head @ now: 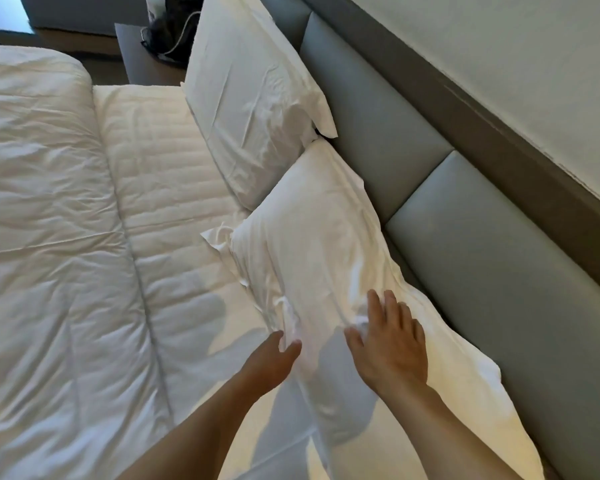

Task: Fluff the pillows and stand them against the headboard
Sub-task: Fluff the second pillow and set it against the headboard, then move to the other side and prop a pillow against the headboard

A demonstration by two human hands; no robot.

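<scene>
Two white pillows lean on the grey padded headboard (464, 237). The far pillow (253, 98) stands fairly upright against it. The near pillow (319, 244) slumps at a slant, its lower edge on the mattress and its loose case end trailing toward me. My left hand (270, 365) touches the near pillow's lower left edge, fingers curled into the wrinkled fabric. My right hand (388, 344) lies flat on the pillow's face with fingers spread, holding nothing.
A white duvet (42, 220) is folded back over the left of the bed, leaving the quilted mattress pad (160, 161) bare. A dark nightstand (135, 53) with a black object and a white cable stands beyond the far pillow. Wall above headboard.
</scene>
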